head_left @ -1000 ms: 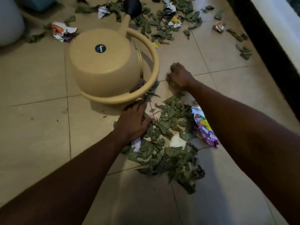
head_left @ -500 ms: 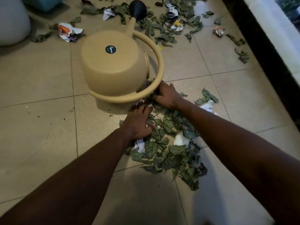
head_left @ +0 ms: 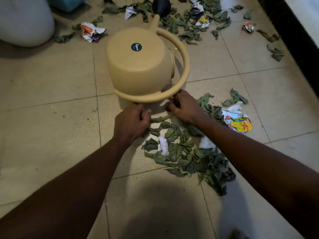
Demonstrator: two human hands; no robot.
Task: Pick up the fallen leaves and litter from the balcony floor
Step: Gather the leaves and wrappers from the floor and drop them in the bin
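A pile of dry green leaves (head_left: 181, 152) mixed with white paper scraps (head_left: 163, 145) lies on the tiled floor in front of me. My left hand (head_left: 131, 121) sits at the pile's left edge with fingers curled round a few leaves. My right hand (head_left: 183, 107) is at the pile's far edge, just below the watering can's ring handle, its fingers curled round dark leaves. A crumpled colourful wrapper (head_left: 239, 122) lies to the right of the pile. More leaves and litter (head_left: 195, 19) are scattered at the far side.
A tan watering can (head_left: 138, 66) lies tipped on the tiles just beyond both hands, black spout head (head_left: 161, 6) pointing away. A white pot (head_left: 24, 21) stands far left. A crumpled paper (head_left: 91, 32) lies near it. A dark wall base (head_left: 296, 40) runs along the right.
My right hand came back from the far tiles to the watering can's handle. My left hand lifted off the pile and curled at its left edge. The view shifted, showing the wrapper further right.
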